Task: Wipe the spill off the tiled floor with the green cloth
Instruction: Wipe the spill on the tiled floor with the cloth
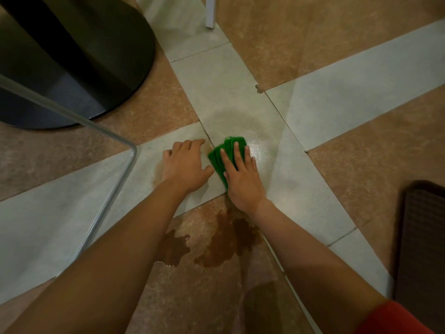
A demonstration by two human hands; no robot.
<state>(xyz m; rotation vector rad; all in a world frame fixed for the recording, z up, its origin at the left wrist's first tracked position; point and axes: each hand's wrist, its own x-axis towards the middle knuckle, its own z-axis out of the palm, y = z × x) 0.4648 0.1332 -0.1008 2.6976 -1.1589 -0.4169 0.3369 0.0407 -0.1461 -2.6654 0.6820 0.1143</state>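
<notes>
The green cloth point(226, 155) lies folded on a pale tile of the tiled floor point(349, 97), pressed flat under the spread fingers of the right hand point(243, 179). Just to its left, the left hand point(184, 166) rests flat on the floor, fingers spread, holding nothing. The brown spill point(221, 244) pools nearer, between the forearms. A black pedestal base point(96, 68) stands far left.

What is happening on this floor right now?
A person's right hand presses a green cloth flat on a pale tile, fingers straight. The left hand rests flat on the floor beside it. Brown puddles nearer the person are not yet wiped.
</notes>
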